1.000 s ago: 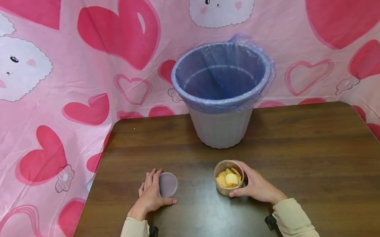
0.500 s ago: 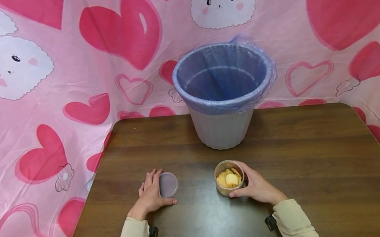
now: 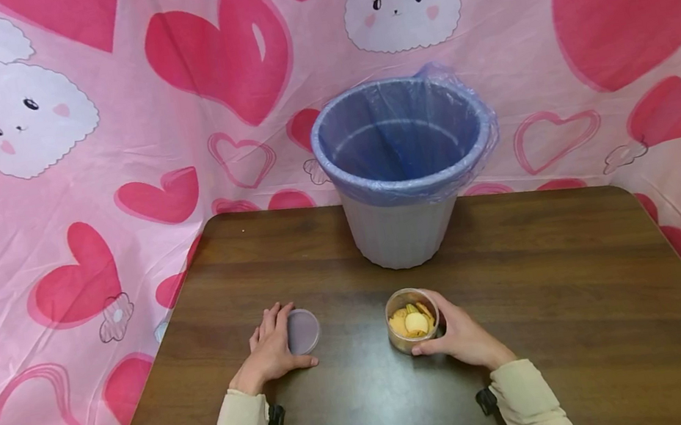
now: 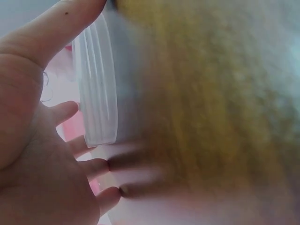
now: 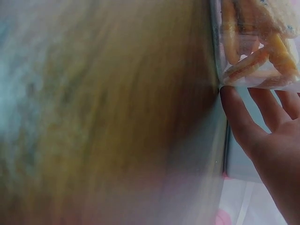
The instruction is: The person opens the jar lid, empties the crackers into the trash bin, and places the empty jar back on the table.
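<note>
- Clear plastic: the jar [image 3: 412, 320] of snacks stands open at the table's [image 3: 561, 296] 6 o'clock, right hand [image 3: 460, 335] wrapped round it. Judgement: lift it level.
- At the jar's 9 o'clock the lid [image 3: 303, 331] lies flat, left hand [image 3: 269, 354] cupping its edge.
- At 12 o'clock the lined bin [image 3: 403, 165]; tip low over the rim.

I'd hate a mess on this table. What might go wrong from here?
The jar stands open, full of crackers, held only from one side by the right hand; a tilt may spill them. The lid lies loose under the left hand and may slide. The bin stands close behind and could be bumped.
</note>
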`<act>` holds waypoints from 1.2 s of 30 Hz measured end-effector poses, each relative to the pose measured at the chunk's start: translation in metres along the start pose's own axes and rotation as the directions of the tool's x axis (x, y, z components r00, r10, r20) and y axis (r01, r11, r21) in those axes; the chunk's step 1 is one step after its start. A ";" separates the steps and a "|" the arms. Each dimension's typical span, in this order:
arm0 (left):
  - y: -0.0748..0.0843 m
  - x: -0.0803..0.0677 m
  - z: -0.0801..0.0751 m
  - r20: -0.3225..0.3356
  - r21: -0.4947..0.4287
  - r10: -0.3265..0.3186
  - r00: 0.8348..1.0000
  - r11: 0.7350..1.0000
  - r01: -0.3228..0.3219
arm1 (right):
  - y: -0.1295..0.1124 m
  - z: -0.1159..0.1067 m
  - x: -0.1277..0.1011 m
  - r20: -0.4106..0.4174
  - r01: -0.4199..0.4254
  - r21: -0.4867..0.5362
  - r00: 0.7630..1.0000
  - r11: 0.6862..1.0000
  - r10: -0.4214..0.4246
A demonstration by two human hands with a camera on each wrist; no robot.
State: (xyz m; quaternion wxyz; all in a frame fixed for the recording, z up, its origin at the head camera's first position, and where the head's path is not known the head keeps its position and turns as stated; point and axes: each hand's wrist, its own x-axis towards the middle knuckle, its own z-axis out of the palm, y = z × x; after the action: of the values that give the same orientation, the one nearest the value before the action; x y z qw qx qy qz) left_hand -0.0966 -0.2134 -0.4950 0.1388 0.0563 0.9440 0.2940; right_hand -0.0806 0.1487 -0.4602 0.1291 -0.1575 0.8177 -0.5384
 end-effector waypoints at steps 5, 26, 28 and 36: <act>0.002 0.002 -0.005 -0.002 -0.027 -0.003 1.000 1.000 0.003 | 0.000 0.000 -0.001 -0.002 0.002 0.002 1.000 1.000 -0.002; 0.060 0.032 -0.044 -0.396 -0.308 0.143 0.907 0.910 -0.278 | 0.000 0.000 -0.002 0.003 -0.007 -0.001 1.000 1.000 0.007; 0.067 0.034 -0.049 -0.412 -0.306 0.149 0.899 0.907 -0.290 | 0.001 0.000 -0.002 0.002 -0.002 0.000 1.000 1.000 0.002; 0.098 0.042 -0.068 -0.465 -0.302 0.234 0.854 0.865 -0.401 | 0.002 0.000 -0.002 0.002 0.003 0.000 1.000 1.000 -0.003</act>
State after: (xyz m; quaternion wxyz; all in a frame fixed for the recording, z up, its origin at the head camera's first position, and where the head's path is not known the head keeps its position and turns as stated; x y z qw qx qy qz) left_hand -0.1543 -0.1618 -0.3957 -0.1071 0.1224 0.8509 0.4995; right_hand -0.0793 0.1501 -0.4620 0.1292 -0.1596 0.8172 -0.5386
